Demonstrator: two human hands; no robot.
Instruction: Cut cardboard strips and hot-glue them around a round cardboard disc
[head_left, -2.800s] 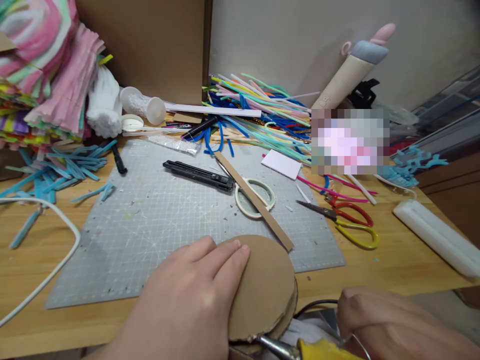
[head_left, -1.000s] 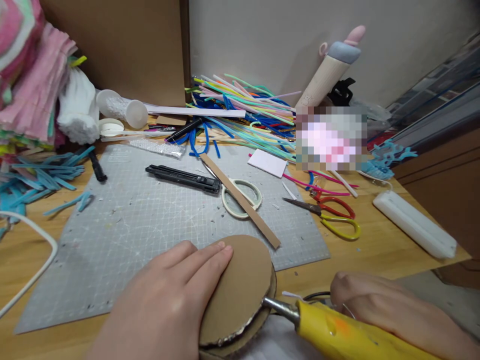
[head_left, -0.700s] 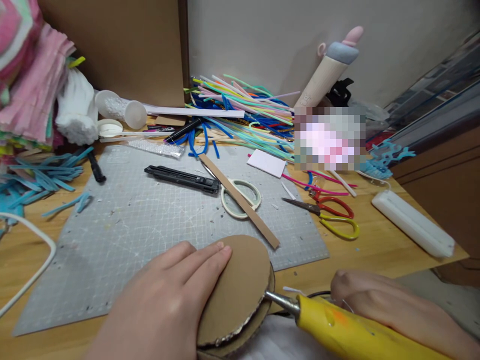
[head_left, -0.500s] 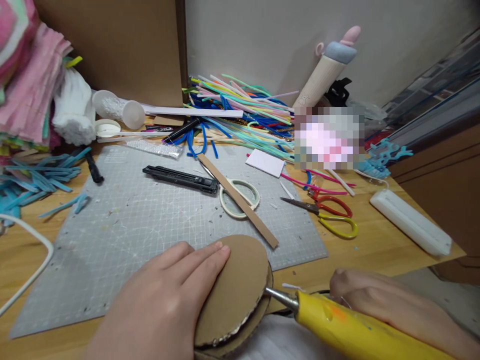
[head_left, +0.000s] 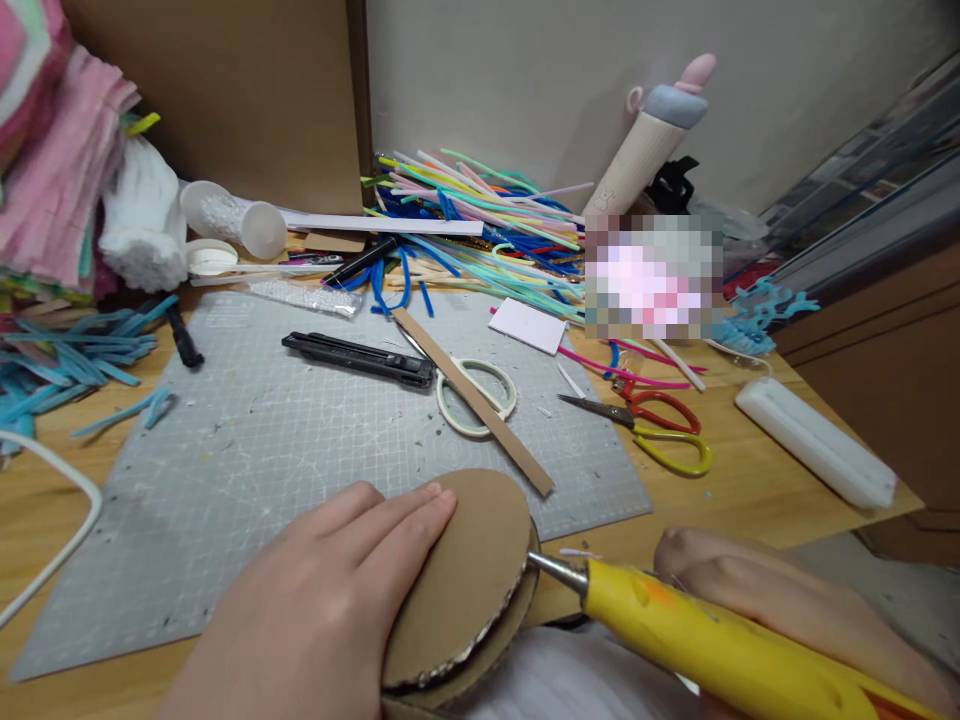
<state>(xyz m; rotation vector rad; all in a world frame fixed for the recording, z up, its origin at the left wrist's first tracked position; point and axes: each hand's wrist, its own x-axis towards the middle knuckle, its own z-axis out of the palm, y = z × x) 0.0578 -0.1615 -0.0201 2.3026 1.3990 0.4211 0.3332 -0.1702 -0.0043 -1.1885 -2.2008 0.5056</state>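
My left hand [head_left: 315, 590] grips a round cardboard piece [head_left: 457, 570], its fingers laid over the top face and its thumb out of sight. A second cardboard layer shows under the disc, with a gap between the two along the near right side. Shiny glue-like traces line the upper disc's rough edge. My right hand [head_left: 735, 585] is closed round a yellow hot glue gun [head_left: 675, 630], partly hidden behind its body. The gun's metal nozzle points left and meets the disc's right edge.
Beyond the disc, a cardboard strip [head_left: 472, 400] lies across a tape roll [head_left: 450, 410] on the grey cutting mat [head_left: 247, 480]. A black utility knife [head_left: 356, 358] and red-and-yellow scissors [head_left: 671, 450] lie nearby. Pipe cleaners [head_left: 480, 190] pile against the wall. A white box [head_left: 816, 442] sits right.
The glue gun's nozzle has moved slightly up along the disc's right edge. My right hand has shifted a little up with it. My left hand keeps its hold.
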